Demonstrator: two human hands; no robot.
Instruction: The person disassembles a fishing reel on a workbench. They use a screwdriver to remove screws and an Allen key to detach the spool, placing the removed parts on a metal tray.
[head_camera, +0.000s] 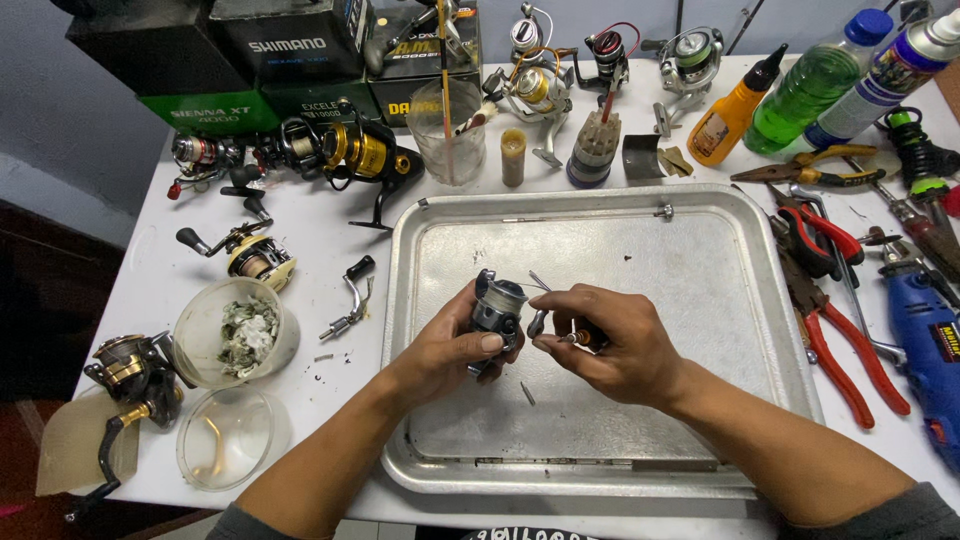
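Note:
My left hand (450, 345) grips a small grey and black spinning reel (497, 308) above the metal tray (700, 250). My right hand (610, 340) is closed on a small screwdriver (575, 338) with a brown handle, its metal tip pointing at the reel's side. The two hands almost touch over the tray's middle. A small loose metal pin (527, 393) lies on the tray just below the hands.
Several fishing reels (350, 150) and dark boxes (270, 50) line the back of the white table. A glass (447, 130), plastic tubs (238, 330), bottles (810, 85), red pliers (835, 350) and a blue power tool (925, 330) surround the tray.

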